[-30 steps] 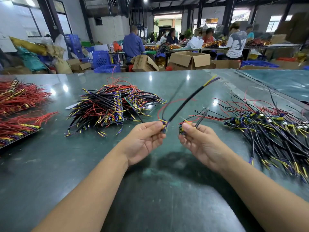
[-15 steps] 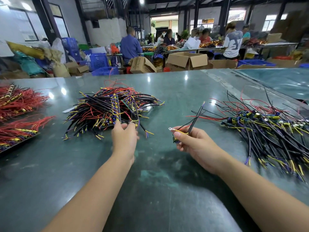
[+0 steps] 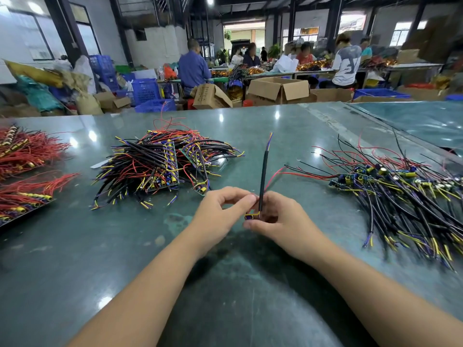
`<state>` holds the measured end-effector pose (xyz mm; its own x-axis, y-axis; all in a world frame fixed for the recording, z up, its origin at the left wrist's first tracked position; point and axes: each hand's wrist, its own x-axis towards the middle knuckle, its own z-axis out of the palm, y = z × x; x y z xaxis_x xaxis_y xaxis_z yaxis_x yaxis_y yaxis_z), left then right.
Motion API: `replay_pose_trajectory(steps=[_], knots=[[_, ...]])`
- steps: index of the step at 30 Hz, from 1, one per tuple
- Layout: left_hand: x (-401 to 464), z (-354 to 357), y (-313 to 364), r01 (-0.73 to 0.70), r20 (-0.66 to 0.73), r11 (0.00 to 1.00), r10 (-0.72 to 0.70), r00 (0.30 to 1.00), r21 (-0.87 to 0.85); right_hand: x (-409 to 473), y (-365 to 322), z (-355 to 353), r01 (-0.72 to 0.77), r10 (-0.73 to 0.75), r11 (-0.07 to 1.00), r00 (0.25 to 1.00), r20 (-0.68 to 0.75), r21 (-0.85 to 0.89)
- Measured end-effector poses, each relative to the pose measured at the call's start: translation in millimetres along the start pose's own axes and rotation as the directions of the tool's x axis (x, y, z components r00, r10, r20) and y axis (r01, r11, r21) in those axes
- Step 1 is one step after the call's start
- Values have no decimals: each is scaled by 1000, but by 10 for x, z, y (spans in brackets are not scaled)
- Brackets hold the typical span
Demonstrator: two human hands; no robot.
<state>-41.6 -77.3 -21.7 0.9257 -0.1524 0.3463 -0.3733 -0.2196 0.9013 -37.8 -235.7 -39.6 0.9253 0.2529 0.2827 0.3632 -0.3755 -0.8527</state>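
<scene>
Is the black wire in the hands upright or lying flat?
Upright: the black wire rises straight from between left hand and right hand.

I count two hands, the left hand (image 3: 218,216) and the right hand (image 3: 283,221), and one black-sleeved wire lead (image 3: 263,176). The green table (image 3: 75,266) carries two heaps of black-and-yellow wired circuit boards, a middle heap (image 3: 155,169) and a right heap (image 3: 400,196), plus two red wire bundles (image 3: 27,151).

Workshop w/ green table (image 3: 250,126), cardboard boxes (image 3: 280,90), blue crates (image 3: 145,90), bright windows (image 3: 400,33).
</scene>
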Motion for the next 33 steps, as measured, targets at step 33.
replay_pose_trajectory(steps=[33], knots=[[62, -26, -35, 202, 5, 917, -213, 977, -345, -12, -14, -42, -13, 13, 984, 1000, 0, 180]])
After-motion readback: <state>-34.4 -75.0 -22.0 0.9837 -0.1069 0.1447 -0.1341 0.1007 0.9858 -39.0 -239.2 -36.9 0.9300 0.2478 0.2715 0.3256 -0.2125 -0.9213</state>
